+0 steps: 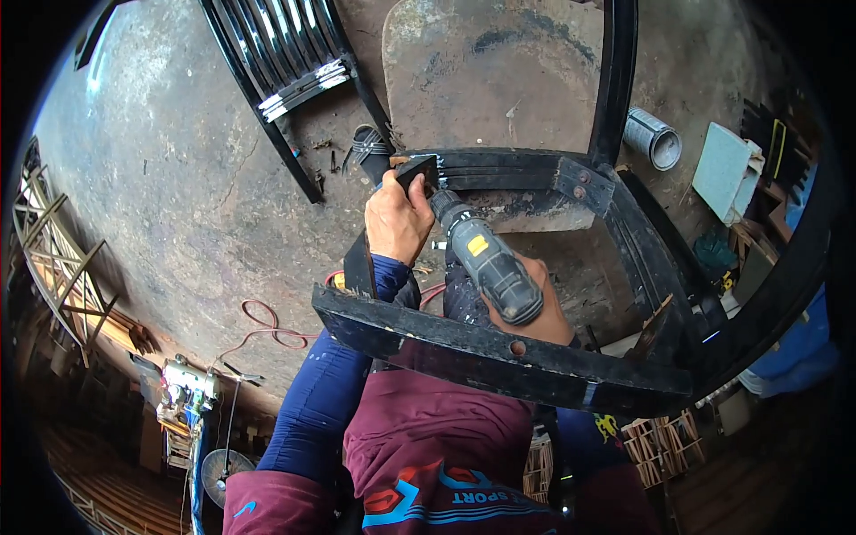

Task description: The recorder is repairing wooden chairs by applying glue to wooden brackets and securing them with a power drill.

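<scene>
My right hand (539,308) is wrapped round the grip of a grey cordless drill (495,263), which partly hides the fingers. The drill's chuck points up and left, close to a black corner block (415,171). That block sits at the left end of the far rail of a black wooden chair frame (499,169). My left hand (395,214) grips the block, thumb on its face. The drill's tip and any screw there are too small to make out. Another corner block with two screw holes (581,185) joins the frame at the far right.
The frame's near rail (499,352) crosses over my forearms. A black slatted chair back (290,67) lies at the far left, near a sandalled foot (367,153). A tin can (655,141) lies at right. A red cord (267,330) loops across the floor.
</scene>
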The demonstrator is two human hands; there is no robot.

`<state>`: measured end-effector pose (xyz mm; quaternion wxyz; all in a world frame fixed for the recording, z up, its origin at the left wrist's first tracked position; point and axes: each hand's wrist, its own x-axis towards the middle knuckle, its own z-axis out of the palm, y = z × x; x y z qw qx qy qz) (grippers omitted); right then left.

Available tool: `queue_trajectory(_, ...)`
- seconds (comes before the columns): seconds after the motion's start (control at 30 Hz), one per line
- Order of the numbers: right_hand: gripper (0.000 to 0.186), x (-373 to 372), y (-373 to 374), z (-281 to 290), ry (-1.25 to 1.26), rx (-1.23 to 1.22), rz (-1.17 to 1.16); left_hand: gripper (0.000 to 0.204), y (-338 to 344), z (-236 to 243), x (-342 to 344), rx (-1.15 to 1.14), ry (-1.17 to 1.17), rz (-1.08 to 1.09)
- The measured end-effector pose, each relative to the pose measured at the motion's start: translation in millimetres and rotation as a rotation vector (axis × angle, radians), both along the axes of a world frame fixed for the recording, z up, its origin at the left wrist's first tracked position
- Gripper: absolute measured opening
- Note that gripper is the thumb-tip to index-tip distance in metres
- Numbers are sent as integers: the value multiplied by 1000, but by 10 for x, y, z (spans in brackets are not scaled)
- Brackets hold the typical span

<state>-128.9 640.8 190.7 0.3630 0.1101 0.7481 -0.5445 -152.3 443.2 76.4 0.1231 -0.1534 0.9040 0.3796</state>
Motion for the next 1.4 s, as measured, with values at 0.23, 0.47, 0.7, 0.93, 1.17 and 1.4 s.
queue_trajectory(0.23,13,-15,47,-131,92,156,116,15,4,13,15,24,-26,-23)
queue_trajectory(0.47,39,104,-86,4,66,59,-149,21,-11,11,10,74,-28,19)
queue_trajectory(0.7,33,-80,-83,-71,-200,53,-38,24,-36,-23,32,62,-63,-10)
queue_trajectory(0.93,8,-225,-170,48,-111,86,51,25,-41,-18,3,78,-31,8)
queue_trajectory(1.17,36,64,-12,-108,25,193,31,19,-37,10,-30,91,-89,-5)
queue_trajectory(1.4,24,-245,-134,-40,-166,149,78,25,-66,-65,7,91,-3,-11)
